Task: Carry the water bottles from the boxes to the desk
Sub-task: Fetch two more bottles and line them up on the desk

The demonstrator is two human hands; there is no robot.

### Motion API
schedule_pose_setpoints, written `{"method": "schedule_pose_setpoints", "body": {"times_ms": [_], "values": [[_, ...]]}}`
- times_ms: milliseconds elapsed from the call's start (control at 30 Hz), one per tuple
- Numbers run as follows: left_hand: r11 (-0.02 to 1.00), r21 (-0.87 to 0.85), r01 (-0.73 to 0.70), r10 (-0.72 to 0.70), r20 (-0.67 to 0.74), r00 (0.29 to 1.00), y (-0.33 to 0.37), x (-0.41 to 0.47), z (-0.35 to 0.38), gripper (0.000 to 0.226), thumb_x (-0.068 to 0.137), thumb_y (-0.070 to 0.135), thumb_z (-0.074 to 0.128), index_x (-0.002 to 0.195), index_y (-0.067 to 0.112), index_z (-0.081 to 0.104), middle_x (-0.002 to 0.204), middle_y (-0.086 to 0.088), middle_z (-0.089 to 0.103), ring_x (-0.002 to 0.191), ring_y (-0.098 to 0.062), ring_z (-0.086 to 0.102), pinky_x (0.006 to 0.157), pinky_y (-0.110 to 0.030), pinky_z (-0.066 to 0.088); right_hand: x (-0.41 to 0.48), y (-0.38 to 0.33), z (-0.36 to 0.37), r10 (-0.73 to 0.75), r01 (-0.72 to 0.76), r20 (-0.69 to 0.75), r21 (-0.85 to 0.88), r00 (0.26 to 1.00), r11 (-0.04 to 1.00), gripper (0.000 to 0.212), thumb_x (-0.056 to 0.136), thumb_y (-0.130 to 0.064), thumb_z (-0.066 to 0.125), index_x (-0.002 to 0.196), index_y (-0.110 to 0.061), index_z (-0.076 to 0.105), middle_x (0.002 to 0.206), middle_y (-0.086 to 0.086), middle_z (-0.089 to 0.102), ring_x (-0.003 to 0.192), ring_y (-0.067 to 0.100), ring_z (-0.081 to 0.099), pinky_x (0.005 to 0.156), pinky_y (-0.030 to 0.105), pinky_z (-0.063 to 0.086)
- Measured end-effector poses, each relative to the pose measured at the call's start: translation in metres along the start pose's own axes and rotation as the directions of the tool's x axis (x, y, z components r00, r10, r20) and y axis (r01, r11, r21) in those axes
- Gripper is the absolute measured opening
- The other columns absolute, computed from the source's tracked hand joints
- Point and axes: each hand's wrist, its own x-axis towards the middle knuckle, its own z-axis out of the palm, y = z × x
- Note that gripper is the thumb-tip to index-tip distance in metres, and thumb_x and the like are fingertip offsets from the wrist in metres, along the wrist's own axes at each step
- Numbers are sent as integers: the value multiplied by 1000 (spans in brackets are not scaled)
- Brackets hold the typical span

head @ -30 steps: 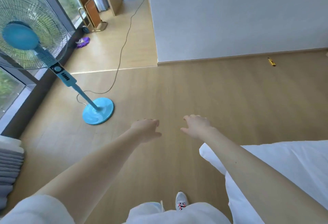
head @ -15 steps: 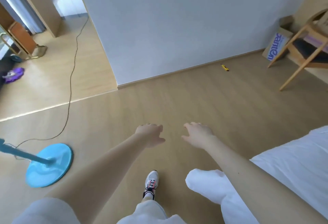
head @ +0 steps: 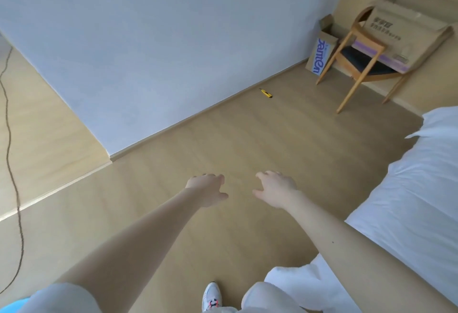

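Note:
Both my arms reach forward over the wooden floor. My left hand (head: 207, 189) and my right hand (head: 275, 190) hold nothing, with fingers loosely curled. A small open cardboard box (head: 320, 51) with blue lettering stands on the floor in the far right corner. A large open cardboard box (head: 406, 27) rests on a wooden chair (head: 357, 65) beside it. No water bottle and no desk show in this view.
A white bed (head: 409, 184) fills the right side. A yellow utility knife (head: 266, 93) lies on the floor by the white wall (head: 173, 40). A dark cable (head: 11, 164) trails along the floor at the left. My shoe (head: 211, 296) shows at the bottom.
The view has swung to the right: the blue fan has left the frame, and the chair and both boxes have come into sight. My hands stay held out, holding nothing.

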Motion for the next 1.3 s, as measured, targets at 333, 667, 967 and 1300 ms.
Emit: {"method": "schedule_pose_setpoints", "body": {"times_ms": [333,667,967,1300], "values": [[987,123,-105,99,53,994,43,107,-58,50,96,44,48,140,22,40,134,-1,52,126,-22,46,94,-33,37,78,70,-32,86,-88,21,72,996,994,49,100,-43,41,141,-16,39,140,7,45,128,28,42,98,40,40],[962,227,-148,142,45,989,136,226,-148,50,97,44,47,141,22,39,133,1,52,126,-20,45,96,-34,36,152,204,-95,159,-145,-65,174,985,974,48,101,-43,41,140,-16,40,136,7,50,124,27,48,98,41,43],[887,351,-299,281,101,954,229,303,-184,47,97,42,46,139,23,40,130,1,54,123,-22,48,97,-35,38,152,301,-91,317,-279,-67,331,946,901,52,101,-43,41,145,-16,36,139,7,49,124,27,49,93,40,47],[721,455,-522,483,211,850,334,410,-203,47,97,44,47,138,23,41,134,0,53,125,-23,48,98,-36,38,174,405,-100,539,-491,11,432,842,757,49,99,-40,41,142,-16,39,140,8,48,127,29,44,98,42,42]]}}
